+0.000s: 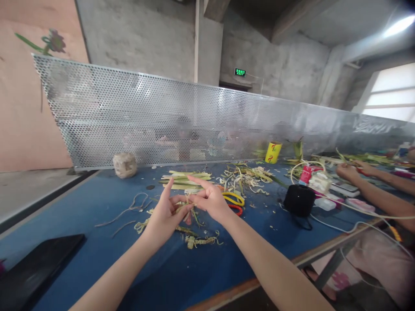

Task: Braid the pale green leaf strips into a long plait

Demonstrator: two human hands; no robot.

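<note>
Above the blue table, my left hand and my right hand meet with thumbs and fingertips pinched together. Between them is a small piece of pale green leaf strips, its thin ends hanging down; the fingers hide most of it. Both index fingers point upward, off the piece. Just below lies a small knotted piece of leaf strips, and another yellowish one is partly behind my left wrist. Flat leaf strips lie in a stack beyond my hands. Scissors with yellow and red handles are beside my right hand.
Leaf scraps cover the table's far middle. Loose string, a twine ball and a black flat device lie left. Rightward are a yellow can, a black yarn spool and a co-worker's hands. A perforated metal screen stands behind.
</note>
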